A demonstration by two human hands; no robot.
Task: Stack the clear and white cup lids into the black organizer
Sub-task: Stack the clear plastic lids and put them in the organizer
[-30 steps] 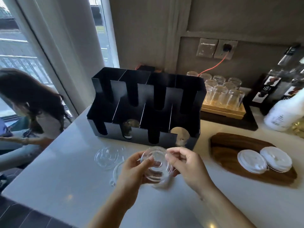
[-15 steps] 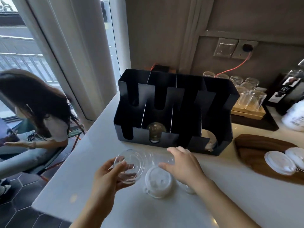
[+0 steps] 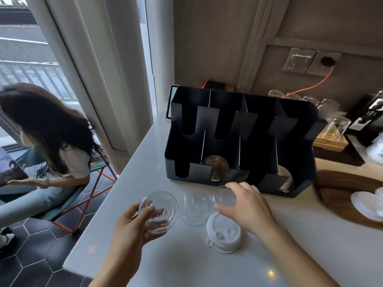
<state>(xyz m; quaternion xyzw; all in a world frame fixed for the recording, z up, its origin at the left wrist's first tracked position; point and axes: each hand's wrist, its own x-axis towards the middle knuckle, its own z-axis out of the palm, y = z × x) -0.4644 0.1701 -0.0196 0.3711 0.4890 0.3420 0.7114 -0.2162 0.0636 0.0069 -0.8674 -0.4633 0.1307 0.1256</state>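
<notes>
Black organizer holds two lid stacks; left hand grips clear lid; right hand pinches another

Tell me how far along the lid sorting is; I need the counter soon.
Barely begun. The black organizer shows a few lids in two front slots. In hand: the left hand holds one clear lid, and the right hand is closing on another clear lid. Left: a third clear lid and a white lid on the counter, plus white lids on the wooden board.
</notes>
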